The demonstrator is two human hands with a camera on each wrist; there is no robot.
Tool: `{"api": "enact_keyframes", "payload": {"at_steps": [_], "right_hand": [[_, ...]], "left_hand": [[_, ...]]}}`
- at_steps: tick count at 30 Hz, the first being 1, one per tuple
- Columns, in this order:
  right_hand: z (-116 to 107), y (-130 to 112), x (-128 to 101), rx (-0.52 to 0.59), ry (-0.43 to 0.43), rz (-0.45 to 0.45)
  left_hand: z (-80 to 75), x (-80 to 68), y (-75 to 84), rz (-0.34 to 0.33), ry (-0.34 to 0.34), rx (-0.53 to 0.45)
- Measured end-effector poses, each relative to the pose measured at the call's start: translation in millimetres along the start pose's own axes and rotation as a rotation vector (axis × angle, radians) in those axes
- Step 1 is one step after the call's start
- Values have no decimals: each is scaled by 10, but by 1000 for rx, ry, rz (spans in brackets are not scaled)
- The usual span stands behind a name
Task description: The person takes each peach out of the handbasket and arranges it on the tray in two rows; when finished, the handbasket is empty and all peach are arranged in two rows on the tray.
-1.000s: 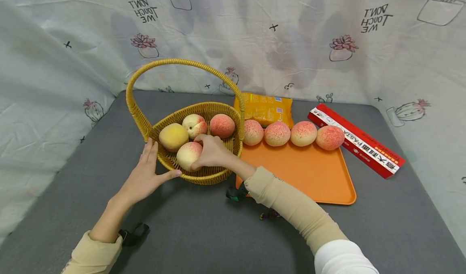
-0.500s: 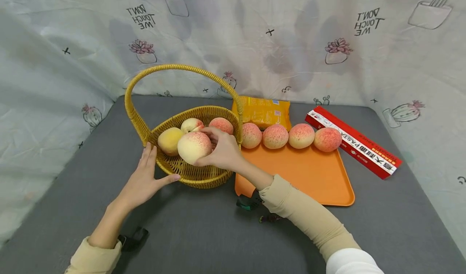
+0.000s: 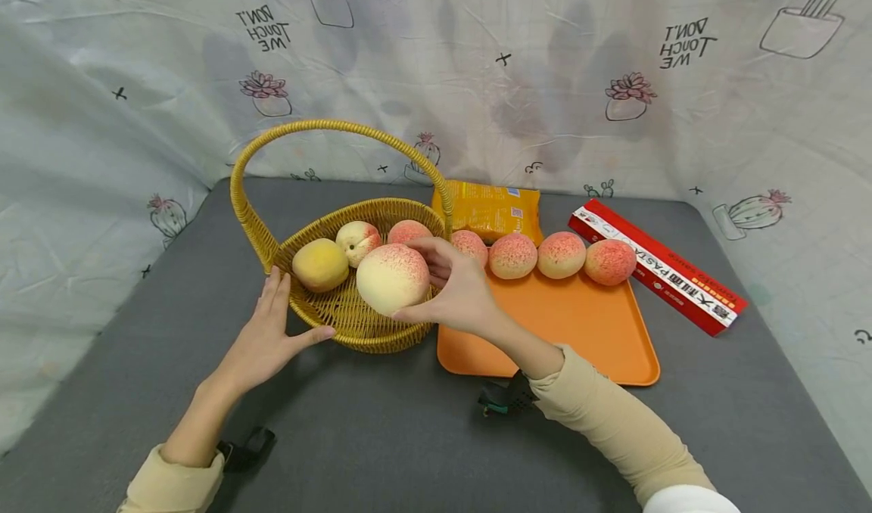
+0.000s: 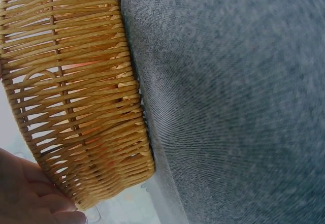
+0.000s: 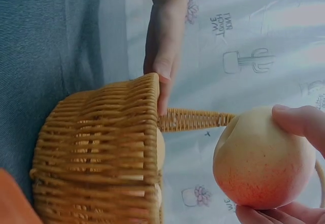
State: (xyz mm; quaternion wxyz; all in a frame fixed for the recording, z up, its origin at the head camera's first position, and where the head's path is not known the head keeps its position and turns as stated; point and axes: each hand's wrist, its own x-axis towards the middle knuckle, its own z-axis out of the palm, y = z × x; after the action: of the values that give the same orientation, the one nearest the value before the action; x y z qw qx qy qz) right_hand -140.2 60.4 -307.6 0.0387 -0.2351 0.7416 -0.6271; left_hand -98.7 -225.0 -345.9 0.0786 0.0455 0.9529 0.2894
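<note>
My right hand [image 3: 465,292] grips a pale peach [image 3: 390,280] with a red blush. It is raised above the right part of a yellow wicker basket [image 3: 378,341]. The right wrist view shows this peach [image 5: 261,158] clear of the rim, between thumb and fingers. My left hand [image 3: 264,350] rests on the basket's near left rim, fingers straight and thumb spread along the edge. In the basket lie a yellow peach [image 3: 320,265], a cream and pink peach [image 3: 358,242], and a red peach [image 3: 409,231], partly hidden behind the held one.
Right of the basket lies an orange tray [image 3: 565,331], with several reddish peaches [image 3: 513,256] in a row along its far edge. An orange packet [image 3: 490,206] is behind them. A red pasta box [image 3: 657,267] lies at the right. The basket's tall handle [image 3: 334,125] arches over it.
My right hand has lifted the pale peach from the basket's bottom and moved it up and to the right. My left hand has stayed on the rim.
</note>
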Motion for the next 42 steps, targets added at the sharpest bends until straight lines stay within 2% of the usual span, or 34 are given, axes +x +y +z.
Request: {"api": "enact_keyframes", "payload": {"at_steps": [10, 22, 28, 36, 42], "right_hand": [[-353, 46, -275, -24, 52, -8], [-700, 199, -441, -68, 168, 80], [-774, 258, -496, -57, 181, 121], [-798, 385, -543, -138, 168, 184], [-729, 526, -551, -189, 136, 191]], "left_hand": [[-8, -8, 2, 6, -3, -6], [-29, 0, 10, 7, -4, 6], [-25, 2, 14, 3, -8, 7], [-17, 2, 11, 5, -6, 3], [-13, 7, -4, 8, -3, 9]]}}
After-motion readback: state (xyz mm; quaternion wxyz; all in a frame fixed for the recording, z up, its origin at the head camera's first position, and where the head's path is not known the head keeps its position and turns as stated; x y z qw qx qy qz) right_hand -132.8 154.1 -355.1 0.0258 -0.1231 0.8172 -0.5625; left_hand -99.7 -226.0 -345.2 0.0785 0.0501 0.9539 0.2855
